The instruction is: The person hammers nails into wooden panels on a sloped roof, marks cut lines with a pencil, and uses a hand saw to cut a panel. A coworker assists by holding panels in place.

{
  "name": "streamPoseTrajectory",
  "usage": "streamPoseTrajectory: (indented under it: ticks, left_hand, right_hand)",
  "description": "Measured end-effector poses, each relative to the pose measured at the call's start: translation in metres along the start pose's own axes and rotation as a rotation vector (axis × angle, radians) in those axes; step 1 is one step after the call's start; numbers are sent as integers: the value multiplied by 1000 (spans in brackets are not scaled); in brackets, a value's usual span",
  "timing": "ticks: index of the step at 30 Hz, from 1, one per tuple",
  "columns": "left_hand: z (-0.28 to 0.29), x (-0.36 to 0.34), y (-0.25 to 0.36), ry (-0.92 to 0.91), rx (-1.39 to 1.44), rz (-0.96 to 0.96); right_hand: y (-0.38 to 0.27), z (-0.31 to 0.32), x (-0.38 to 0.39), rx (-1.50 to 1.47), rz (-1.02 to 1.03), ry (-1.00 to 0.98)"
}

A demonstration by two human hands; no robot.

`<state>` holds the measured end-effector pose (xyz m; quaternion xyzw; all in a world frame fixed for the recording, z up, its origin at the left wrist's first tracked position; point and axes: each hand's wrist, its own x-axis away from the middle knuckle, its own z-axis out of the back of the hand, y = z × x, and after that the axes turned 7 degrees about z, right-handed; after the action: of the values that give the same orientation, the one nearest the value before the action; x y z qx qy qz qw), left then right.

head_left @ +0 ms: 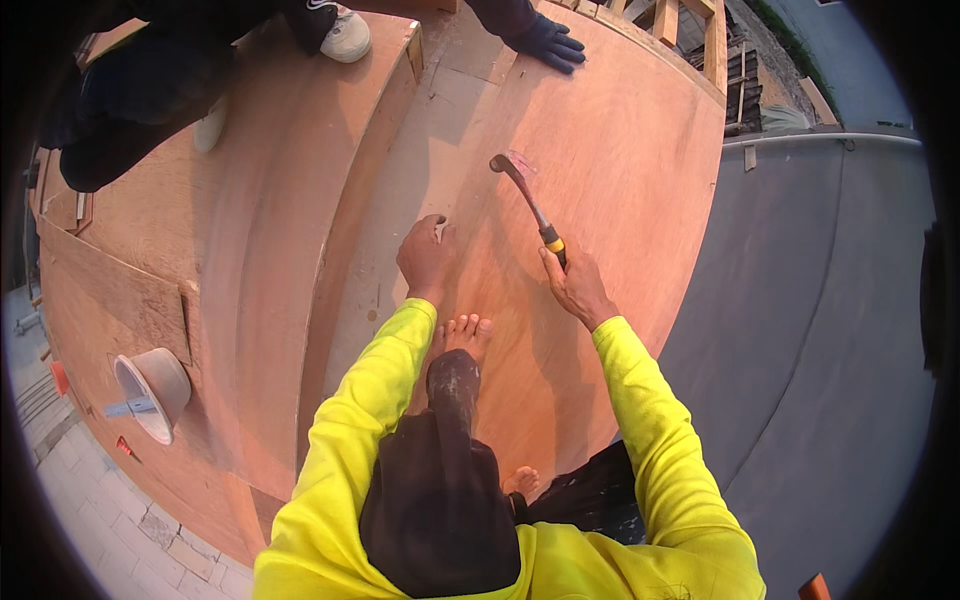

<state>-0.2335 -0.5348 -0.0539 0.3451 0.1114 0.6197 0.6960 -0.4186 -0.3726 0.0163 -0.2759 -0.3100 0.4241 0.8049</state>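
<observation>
Right hand (578,284): closed around the handle of 1 hammer (548,236), whose head lies forward and left of that hand, over a plywood panel (625,130). Left hand (425,260): fingers curled, left of the hammer; whether it pinches anything cannot be told. Beyond both, 1 co-worker's gloved hand (548,43) rests on the panel.

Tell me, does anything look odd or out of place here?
The bare foot seems odd: it stands on wooden panelling near a hammer held in the right hand, while another person wears a white shoe.
</observation>
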Motion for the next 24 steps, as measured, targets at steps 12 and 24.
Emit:
streamPoseTrajectory:
  ticks: [12, 24]
  left_hand:
    - [-61, -56, 84, -57, 19, -591]
    - [-60, -60, 76, -80, -143, -574]
  right_hand:
    - [-23, 25, -134, -90, 29, 321]
    - [-46, 33, -146, -297, 206, 547]
